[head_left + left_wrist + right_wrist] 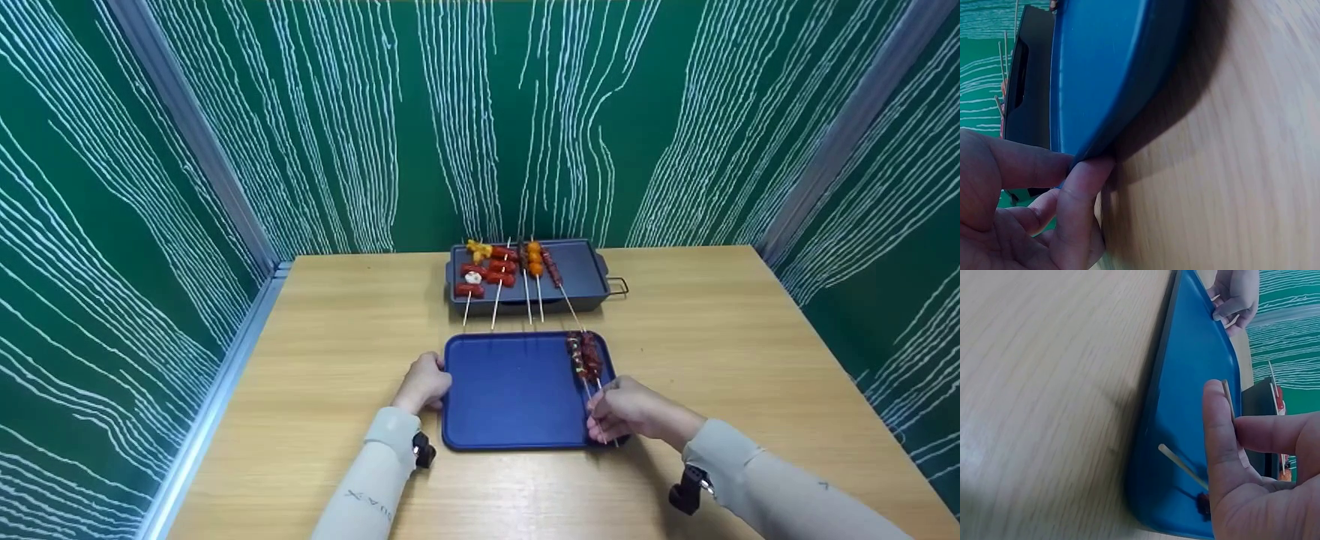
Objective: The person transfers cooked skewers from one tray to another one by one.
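Note:
My left hand (425,380) pinches the left rim of a blue rectangular tray (517,397); the left wrist view shows thumb and finger on either side of the rim (1129,73). My right hand (626,411) is over the tray's front right corner. Its thumb and finger pinch a thin wooden skewer stick (1228,399). Two skewers lie side by side along the tray's right side: dark red meat (591,356) and darker pieces with pale specks (576,355). Another stick (1182,464) rests below my fingers. Which of the two I hold I cannot tell.
Behind the tray stands a dark grey grill pan (589,274) with a wire handle (618,286) on its right. Several skewers lie across it, including orange balls (534,257) and red sausage pieces (501,265), sticks overhanging the front. Green patterned walls (442,135) enclose the wooden table (337,330).

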`<act>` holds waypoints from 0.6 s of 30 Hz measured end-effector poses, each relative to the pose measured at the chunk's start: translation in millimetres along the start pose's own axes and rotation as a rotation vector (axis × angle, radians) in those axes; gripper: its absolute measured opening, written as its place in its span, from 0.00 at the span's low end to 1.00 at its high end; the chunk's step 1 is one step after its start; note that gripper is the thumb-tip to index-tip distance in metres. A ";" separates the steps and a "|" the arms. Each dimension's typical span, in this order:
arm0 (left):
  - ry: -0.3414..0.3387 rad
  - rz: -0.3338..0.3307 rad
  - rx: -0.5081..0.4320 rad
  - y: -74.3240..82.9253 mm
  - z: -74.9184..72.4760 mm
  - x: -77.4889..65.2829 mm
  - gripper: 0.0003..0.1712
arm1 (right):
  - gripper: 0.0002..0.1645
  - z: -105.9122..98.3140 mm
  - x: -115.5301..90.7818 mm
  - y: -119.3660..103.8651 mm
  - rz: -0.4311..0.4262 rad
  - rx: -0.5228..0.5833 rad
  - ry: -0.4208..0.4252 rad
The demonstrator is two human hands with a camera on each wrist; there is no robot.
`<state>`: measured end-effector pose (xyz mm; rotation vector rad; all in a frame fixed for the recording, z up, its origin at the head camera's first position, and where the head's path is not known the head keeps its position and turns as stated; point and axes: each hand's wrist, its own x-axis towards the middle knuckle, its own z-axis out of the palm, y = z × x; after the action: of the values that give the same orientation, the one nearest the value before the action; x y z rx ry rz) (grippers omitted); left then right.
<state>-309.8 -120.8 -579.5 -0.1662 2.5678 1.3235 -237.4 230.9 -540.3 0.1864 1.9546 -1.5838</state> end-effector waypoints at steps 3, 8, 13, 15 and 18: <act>0.002 0.005 0.005 -0.3 0.1 -0.1 0.17 | 0.08 1.4 1.4 2.0 0.012 0.005 0.024; 0.004 0.002 0.004 0.9 0.1 -1.3 0.17 | 0.07 3.3 3.8 3.3 0.023 -0.005 0.054; 0.005 -0.006 0.008 1.6 0.0 -1.8 0.16 | 0.09 4.7 5.6 3.9 0.031 -0.021 0.072; 0.005 -0.011 0.012 1.7 0.3 -1.8 0.15 | 0.10 5.2 5.8 4.2 0.030 -0.031 0.077; 0.004 0.006 0.011 -6.1 3.2 4.9 0.14 | 0.11 5.7 6.0 4.4 0.032 -0.041 0.086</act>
<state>-312.7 -121.7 -587.4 -0.1601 2.5808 1.3119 -238.1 225.3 -547.8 0.2714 2.0376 -1.5367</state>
